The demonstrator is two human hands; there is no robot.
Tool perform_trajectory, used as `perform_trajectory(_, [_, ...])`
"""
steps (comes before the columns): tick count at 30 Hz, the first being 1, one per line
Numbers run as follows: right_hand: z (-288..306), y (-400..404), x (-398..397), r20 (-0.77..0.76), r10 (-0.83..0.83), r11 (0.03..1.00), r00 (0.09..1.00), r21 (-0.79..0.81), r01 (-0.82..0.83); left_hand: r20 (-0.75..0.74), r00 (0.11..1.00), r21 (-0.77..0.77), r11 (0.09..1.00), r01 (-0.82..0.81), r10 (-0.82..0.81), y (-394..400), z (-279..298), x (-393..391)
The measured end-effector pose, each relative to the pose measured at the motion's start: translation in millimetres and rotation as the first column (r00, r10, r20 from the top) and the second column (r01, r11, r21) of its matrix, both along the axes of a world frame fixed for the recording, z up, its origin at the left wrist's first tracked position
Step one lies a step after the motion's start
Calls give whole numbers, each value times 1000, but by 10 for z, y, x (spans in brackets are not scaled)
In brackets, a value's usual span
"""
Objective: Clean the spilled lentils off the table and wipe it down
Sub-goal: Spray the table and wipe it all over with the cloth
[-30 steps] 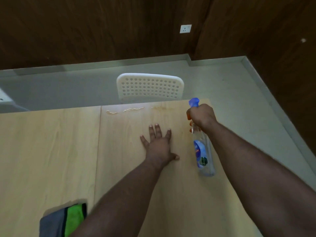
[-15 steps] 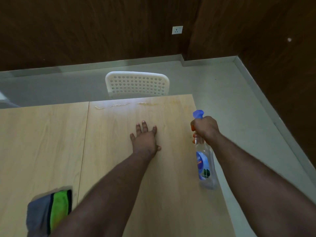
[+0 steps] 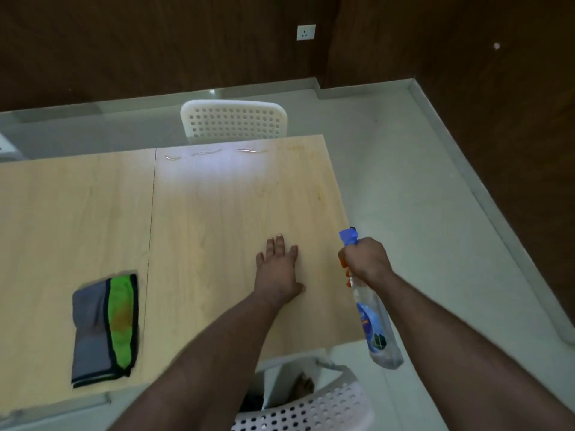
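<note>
step: wetting table [image 3: 217, 213], no lentils visible | right hand [image 3: 367, 259] clamped on spray bottle [image 3: 373, 325] past table's right edge; left hand [image 3: 277, 269] flat, fingers spread | next: likely fetch cloth [image 3: 104, 328] near table's front edge

You've got two white perforated chairs — one [image 3: 233, 121] beyond the table, one [image 3: 306, 409] nearest you — and a wall socket [image 3: 306, 32].
</note>
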State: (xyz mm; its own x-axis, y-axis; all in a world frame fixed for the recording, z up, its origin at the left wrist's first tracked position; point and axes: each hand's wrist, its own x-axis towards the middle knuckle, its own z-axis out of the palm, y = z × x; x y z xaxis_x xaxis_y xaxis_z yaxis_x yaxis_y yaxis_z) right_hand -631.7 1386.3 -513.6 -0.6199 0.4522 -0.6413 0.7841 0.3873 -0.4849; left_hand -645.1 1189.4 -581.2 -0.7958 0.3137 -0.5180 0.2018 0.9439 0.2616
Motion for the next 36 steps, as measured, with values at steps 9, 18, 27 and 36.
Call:
perform_trajectory(9, [-67, 58, 1013, 59, 58, 998, 997, 26, -60, 4, 1000, 13, 1000, -2, 2, -95, -29, 856])
perform_trajectory(18, [-75, -170, 1579, 138, 229, 970, 964, 54, -238, -21, 998, 29, 998, -62, 63, -382, -21, 1335])
perform_trajectory(27, [-33, -855, 1621, 150, 585, 793, 797, 100, -601, -86, 984, 44, 987, -154, 158, -839, -56, 1543])
perform_trajectory(36, [-5, -1942, 1350, 118, 781, 610, 614, 71, -789, -114, 937, 58, 943, -327, 331, -1620, -58, 1588])
